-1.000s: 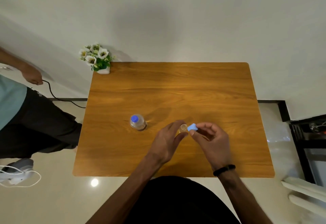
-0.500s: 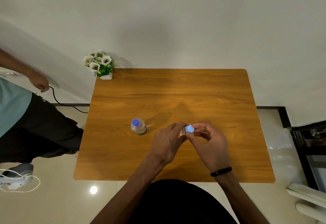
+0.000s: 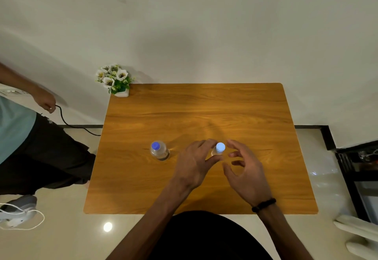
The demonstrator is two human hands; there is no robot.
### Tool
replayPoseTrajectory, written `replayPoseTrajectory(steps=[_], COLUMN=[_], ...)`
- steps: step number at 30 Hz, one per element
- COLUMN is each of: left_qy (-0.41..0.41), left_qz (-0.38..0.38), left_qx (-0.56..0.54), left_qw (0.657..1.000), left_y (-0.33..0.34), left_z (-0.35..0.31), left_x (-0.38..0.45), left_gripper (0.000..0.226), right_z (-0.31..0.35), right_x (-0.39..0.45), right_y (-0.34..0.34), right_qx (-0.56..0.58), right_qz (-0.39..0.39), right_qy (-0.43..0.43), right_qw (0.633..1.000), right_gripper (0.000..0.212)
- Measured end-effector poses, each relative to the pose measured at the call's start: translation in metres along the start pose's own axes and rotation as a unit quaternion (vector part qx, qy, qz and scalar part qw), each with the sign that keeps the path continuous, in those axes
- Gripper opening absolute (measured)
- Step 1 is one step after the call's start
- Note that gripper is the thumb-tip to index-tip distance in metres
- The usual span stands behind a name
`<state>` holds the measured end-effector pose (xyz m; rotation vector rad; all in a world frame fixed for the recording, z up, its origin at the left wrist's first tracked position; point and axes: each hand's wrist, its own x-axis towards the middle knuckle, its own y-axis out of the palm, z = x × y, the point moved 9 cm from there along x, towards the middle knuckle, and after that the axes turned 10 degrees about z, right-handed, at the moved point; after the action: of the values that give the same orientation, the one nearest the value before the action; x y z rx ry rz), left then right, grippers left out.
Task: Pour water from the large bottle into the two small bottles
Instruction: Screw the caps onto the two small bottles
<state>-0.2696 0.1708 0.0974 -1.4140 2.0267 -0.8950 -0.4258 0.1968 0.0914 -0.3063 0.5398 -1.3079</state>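
A small clear bottle (image 3: 218,150) with a pale blue cap stands upright on the wooden table (image 3: 204,108), near its middle. My left hand (image 3: 194,163) grips this bottle from the left, fingers and thumb curled round its body. My right hand (image 3: 245,169) hovers just right of the bottle, fingers spread and loosely bent, holding nothing and apart from the cap. A larger clear bottle (image 3: 159,151) with a darker blue cap stands upright to the left, untouched. No other bottle is in view.
A white pot of flowers (image 3: 114,79) sits at the table's far left corner. Another person (image 3: 30,137) stands left of the table holding a black cable. A dark shelf unit (image 3: 360,167) stands at the right.
My right hand held the pale blue cap over the small bottle, set it on the neck, then let go and drew back to the right. My left hand kept its grip.
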Motion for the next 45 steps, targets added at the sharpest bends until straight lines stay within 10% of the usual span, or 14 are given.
replayPoseTrajectory(steps=[10, 18, 27, 45], left_qy=[-0.001, -0.036, -0.013, 0.01], left_qz=[0.053, 0.062, -0.063, -0.007], left_qx=[-0.03, -0.101, -0.121, -0.136], left_qw=[0.998, 0.992, 0.991, 0.991], left_y=[0.008, 0.004, -0.018, -0.008], left_z=[-0.012, -0.008, -0.022, -0.023], left_x=[0.002, -0.005, -0.006, -0.008], left_gripper=[0.045, 0.07, 0.023, 0.041], right_z=[-0.006, -0.011, -0.003, -0.016], right_x=[0.007, 0.006, 0.011, 0.009], right_y=[0.009, 0.006, 0.008, 0.015], right_qx=[0.016, 0.021, -0.025, -0.011], right_qz=[-0.025, -0.041, -0.024, -0.031], right_qy=[0.034, 0.035, 0.027, 0.035], right_qw=[0.999, 0.998, 0.999, 0.999], right_gripper=[0.023, 0.026, 0.031, 0.027])
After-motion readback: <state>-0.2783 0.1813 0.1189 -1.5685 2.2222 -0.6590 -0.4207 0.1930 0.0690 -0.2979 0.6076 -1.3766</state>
